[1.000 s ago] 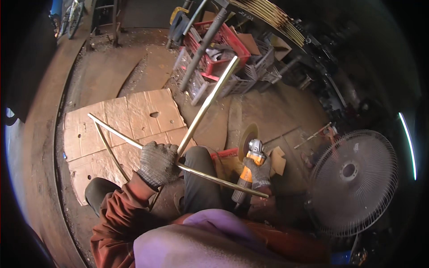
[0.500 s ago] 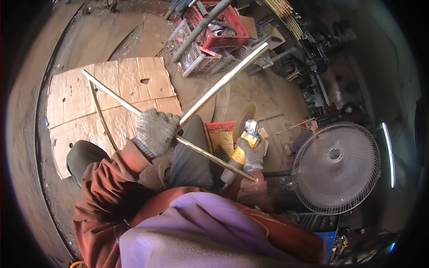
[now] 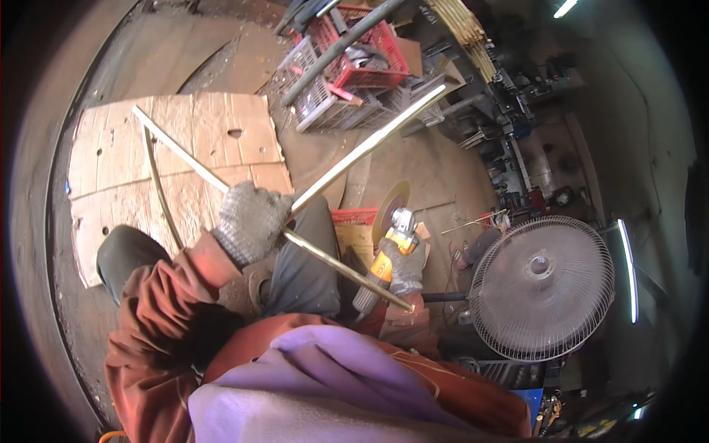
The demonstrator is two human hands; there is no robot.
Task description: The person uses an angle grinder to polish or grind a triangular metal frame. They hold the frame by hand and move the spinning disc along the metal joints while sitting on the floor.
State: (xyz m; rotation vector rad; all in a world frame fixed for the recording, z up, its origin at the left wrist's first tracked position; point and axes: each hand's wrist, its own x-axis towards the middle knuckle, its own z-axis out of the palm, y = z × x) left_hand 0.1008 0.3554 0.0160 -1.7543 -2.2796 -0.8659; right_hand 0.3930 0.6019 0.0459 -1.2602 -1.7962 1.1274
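Observation:
My left hand (image 3: pixel 251 221), in a grey knit glove, is closed around a frame of brass-coloured metal tubes (image 3: pixel 369 145). One long bar slants up to the right from my fist, another runs to the upper left, and a third reaches down toward my right wrist. A thinner leg hangs off the upper-left corner. My right hand (image 3: pixel 406 267), gloved too, grips a yellow and grey angle grinder (image 3: pixel 382 267) by its body. Its large thin disc (image 3: pixel 391 209) stands up on edge, apart from the tubes. Whether the disc spins I cannot tell.
A flat cardboard sheet (image 3: pixel 185 136) lies on the floor at the left. Red and grey plastic crates (image 3: pixel 369 70) stand ahead. To the right is a large round fan (image 3: pixel 541 288), near another person's foot (image 3: pixel 459 255). A red-rimmed box (image 3: pixel 354 235) sits behind the grinder.
The whole view has shifted slightly, so the fan and grinder appear a little farther left. Both hands keep their grips, and the frame holds nearly the same pose.

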